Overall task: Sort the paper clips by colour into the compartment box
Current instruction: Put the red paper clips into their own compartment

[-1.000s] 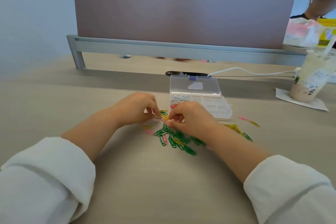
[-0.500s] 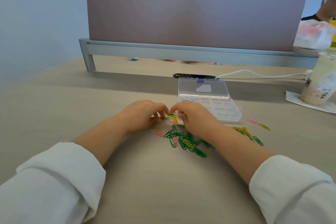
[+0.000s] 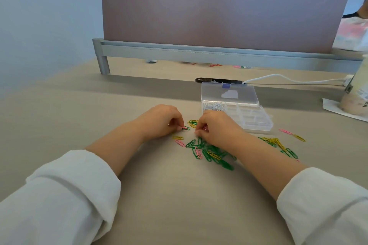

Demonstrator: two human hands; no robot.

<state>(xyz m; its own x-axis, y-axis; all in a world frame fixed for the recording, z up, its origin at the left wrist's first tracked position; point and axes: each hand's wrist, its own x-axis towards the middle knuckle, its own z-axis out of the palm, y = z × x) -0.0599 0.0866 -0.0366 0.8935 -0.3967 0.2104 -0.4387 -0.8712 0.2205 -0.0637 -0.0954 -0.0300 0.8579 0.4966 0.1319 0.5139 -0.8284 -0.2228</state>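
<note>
Both hands at clip pile [image 3: 209,152].
Pink clip [image 3: 184,128] pinched at left hand [image 3: 161,121] fingertips; right hand [image 3: 218,128] curled, contents unclear.

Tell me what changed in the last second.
The left hand and right hand, fingertips together half a second ago, have drawn slightly apart. The left hand pinches a pink clip; the right hand's curled fingers seem to pinch a second pink clip. The compartment box and the loose clip pile stayed put.
</note>
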